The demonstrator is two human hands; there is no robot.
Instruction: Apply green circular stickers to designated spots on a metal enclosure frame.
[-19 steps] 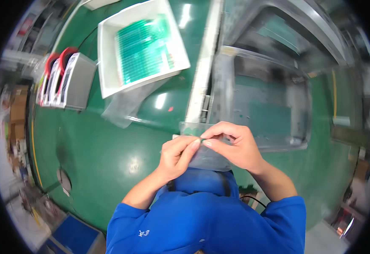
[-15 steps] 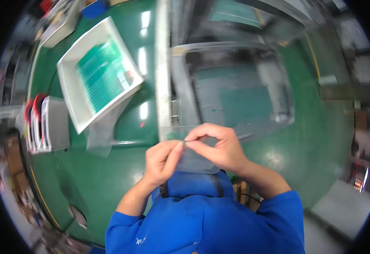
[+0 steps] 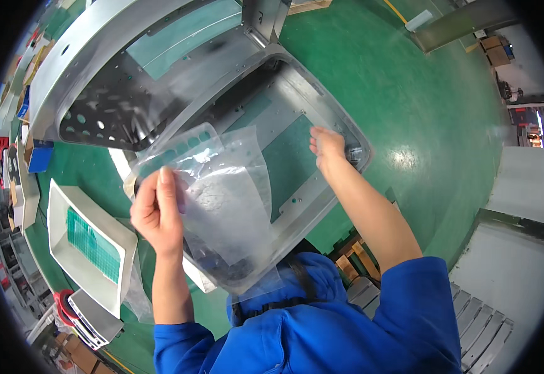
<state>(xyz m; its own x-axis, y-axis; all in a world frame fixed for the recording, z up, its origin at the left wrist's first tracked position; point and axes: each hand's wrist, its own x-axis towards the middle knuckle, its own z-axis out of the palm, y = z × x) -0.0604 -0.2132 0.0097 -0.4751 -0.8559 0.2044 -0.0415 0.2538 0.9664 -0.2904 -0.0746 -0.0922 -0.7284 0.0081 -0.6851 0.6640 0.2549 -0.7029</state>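
Over the grey metal housing (image 3: 287,90), clear plastic sheets (image 3: 222,199) hang, pinched by the left hand (image 3: 157,215); the right hand (image 3: 328,146) is curled, its contents unclear. Loose sheets could snag on the housing, or slip if that 1-handed pinch slackens.

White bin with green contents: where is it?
Left side of the head view, left of the left hand, with the bin just above the red-handled boxes in the picture.
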